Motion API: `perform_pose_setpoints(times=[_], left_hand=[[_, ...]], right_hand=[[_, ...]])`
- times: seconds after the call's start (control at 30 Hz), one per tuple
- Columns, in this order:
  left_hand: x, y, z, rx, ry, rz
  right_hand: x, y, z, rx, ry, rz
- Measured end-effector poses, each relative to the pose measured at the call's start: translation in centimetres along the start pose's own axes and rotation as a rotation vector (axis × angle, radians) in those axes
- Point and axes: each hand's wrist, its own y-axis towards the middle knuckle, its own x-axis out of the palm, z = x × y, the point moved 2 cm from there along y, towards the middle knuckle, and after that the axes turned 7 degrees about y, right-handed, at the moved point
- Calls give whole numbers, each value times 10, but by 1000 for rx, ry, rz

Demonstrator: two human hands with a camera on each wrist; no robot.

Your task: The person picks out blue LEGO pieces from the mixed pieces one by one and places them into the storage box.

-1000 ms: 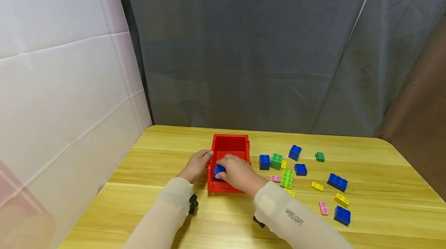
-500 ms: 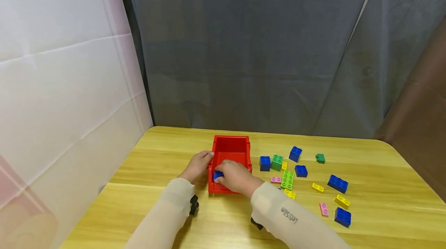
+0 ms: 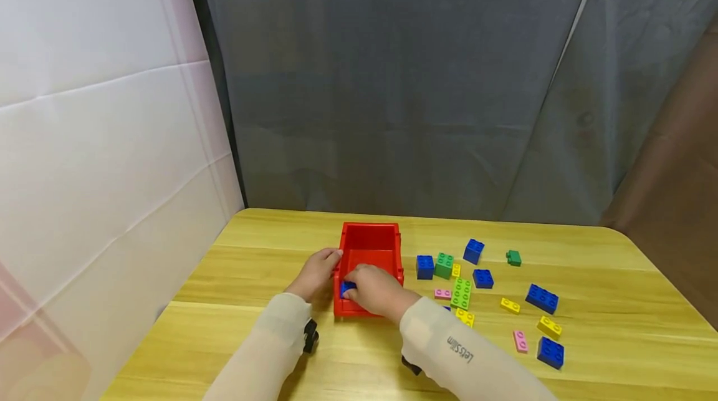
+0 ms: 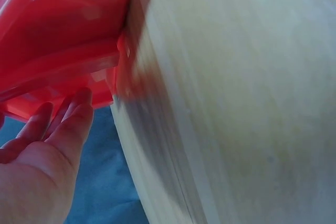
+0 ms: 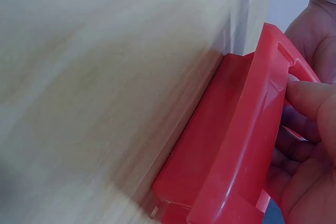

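Note:
A red plastic bin (image 3: 370, 227) stands on the table in the head view. My right hand (image 3: 377, 290) reaches inside it and holds a blue toy brick (image 3: 346, 289) low at the near left corner, largely hidden by the fingers. On the other side, my left hand (image 3: 316, 272) touches the bin's left wall near the rim. The left wrist view shows this hand's fingers (image 4: 73, 124) fairly straight against the bin. In the right wrist view the right thumb (image 5: 310, 98) lies inside the bin's rim, and the brick cannot be seen.
Right of the bin, several loose bricks lie on the wooden table (image 3: 252, 351): blue (image 3: 541, 298), light green (image 3: 461, 293), yellow (image 3: 549, 327), pink (image 3: 520, 341) and dark green (image 3: 513, 257). A grey curtain (image 3: 370, 89) hangs behind, a white one (image 3: 112, 139) at the left.
My right hand has moved slightly left and down into the bin with the blue brick, which is now more covered. My left hand stays at the bin's left side.

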Motion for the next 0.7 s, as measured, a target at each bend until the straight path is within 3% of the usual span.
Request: perform_pose_setpoints(times=[0.7], left_hand=[[0, -1, 0, -19, -8, -16]], right_hand=[[1, -7, -2, -17, 5, 5]])
